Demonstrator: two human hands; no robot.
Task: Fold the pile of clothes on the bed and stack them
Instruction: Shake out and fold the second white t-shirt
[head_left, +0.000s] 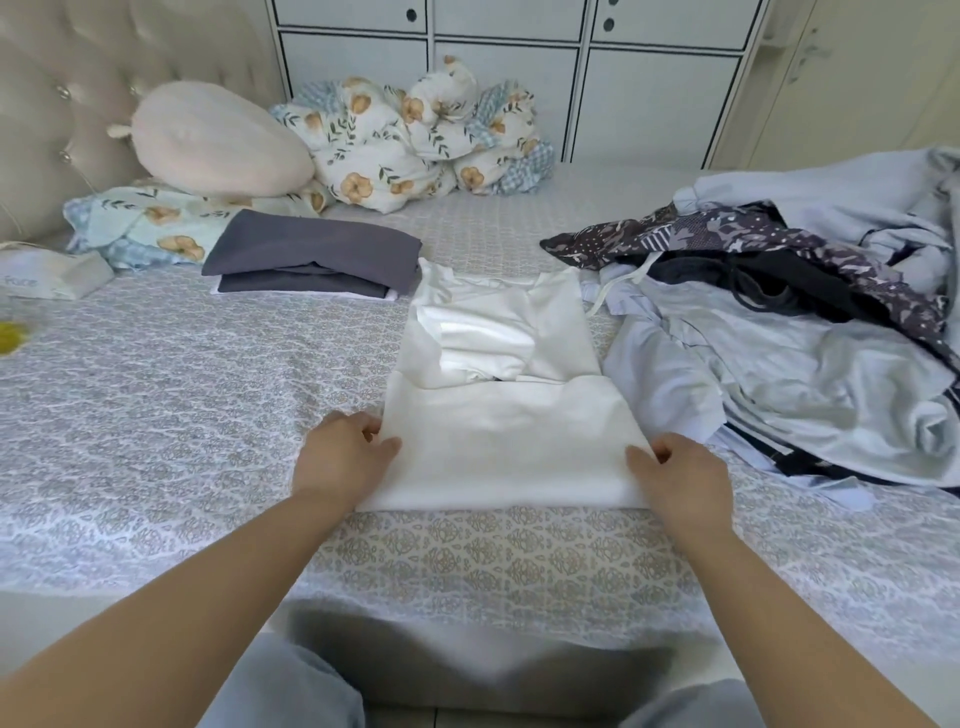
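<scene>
Lying mid-bed between the dark folded stack (311, 260) and the unfolded pile (779, 322), the white top (509, 441) is pinched at its folded edge's corners by the left hand (340, 457) and right hand (675, 478), seemingly for an even fold.

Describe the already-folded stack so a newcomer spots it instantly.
Start at the headboard on the left and come down past the round cream cushion. The grey stack lies in front of the floral pillow. It is the only flat, squared-off dark pile.

Soft, even daylight, faint shadows, wide-angle bending at the edges, near bed edge (467, 649) blurred, perhaps motion.
</scene>
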